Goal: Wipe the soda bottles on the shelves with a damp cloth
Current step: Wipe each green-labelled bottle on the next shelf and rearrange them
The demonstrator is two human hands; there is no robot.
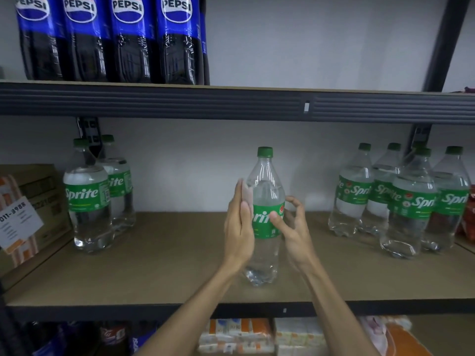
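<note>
Right now, the person is working on a single Sprite bottle [266,173], which is standing upright at the centre of the view on the middle shelf [167,273], near its front edge. The left hand [237,227] is lying flat against the bottle's nine o'clock side, fingers straight and pressed together, pressing a pale cloth [247,196] onto the clear shoulder above the green label. The right hand [295,232] is curling round the three o'clock side, its thumb resting on the label and its fingers spread and bent; whether those fingertips are touching the plastic cannot be told. Judging by this, the wiping is under way on one bottle only. A pair of Sprite bottles [87,201] is waiting at nine o'clock, a cluster of Sprite bottles [411,201] at three o'clock, and a row of Pepsi bottles [102,47] is standing on the upper shelf at eleven o'clock. Nothing is showing which of these have been wiped, so most of the job is probably lying ahead.
</note>
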